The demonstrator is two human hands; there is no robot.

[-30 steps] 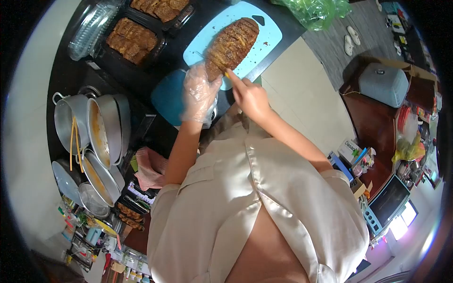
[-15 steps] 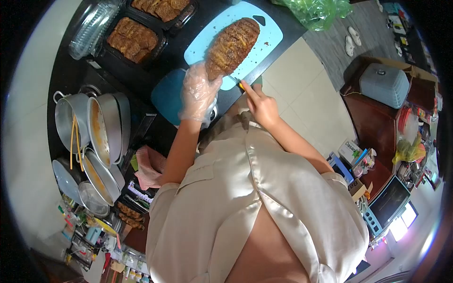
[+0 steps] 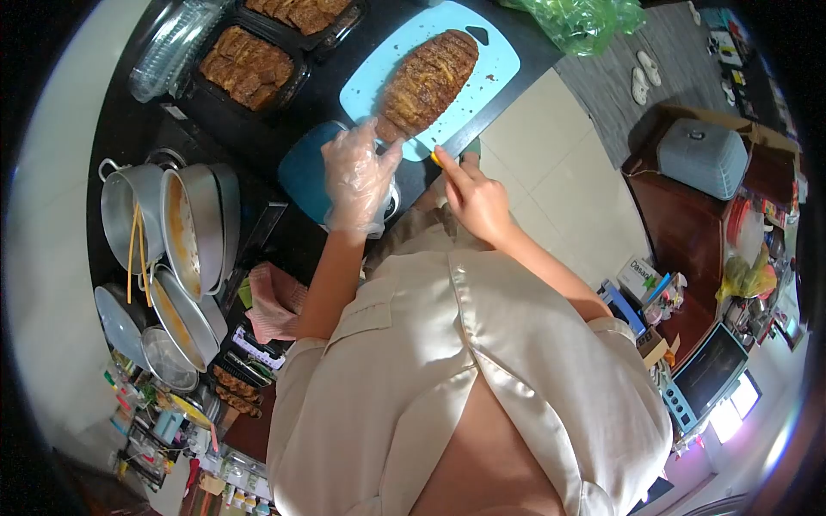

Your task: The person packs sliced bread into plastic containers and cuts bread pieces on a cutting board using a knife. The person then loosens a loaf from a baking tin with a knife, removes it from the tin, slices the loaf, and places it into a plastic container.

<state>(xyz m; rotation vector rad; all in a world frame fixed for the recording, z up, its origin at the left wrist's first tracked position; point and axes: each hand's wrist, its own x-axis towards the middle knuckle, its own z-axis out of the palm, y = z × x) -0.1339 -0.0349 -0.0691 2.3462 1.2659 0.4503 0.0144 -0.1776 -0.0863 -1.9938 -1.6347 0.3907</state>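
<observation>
A large browned loaf (image 3: 430, 77), its top scored crosswise, lies on a light blue cutting board (image 3: 499, 64) scattered with dark crumbs. My left hand (image 3: 354, 172), in a clear plastic glove, is at the loaf's near end, its thumb and fingertips on either side of the lighter brown end piece. In my right hand (image 3: 477, 202) is a knife (image 3: 437, 156) with a yellow part on its handle. Its blade points toward the board's near edge beside the loaf and is hard to make out.
Black trays of sliced browned loaf (image 3: 247, 67) and stacked clear lids (image 3: 175, 52) stand at the upper left. Metal pots (image 3: 191, 232) and chopsticks (image 3: 132, 254) lie left, a teal round thing (image 3: 301, 176) by my left hand. A green plastic bag (image 3: 581, 21) sits top right.
My left hand has shifted slightly down and left, its fingers spreading more around the loaf's end. The knife in my right hand has moved slightly back. The view has shifted slightly.
</observation>
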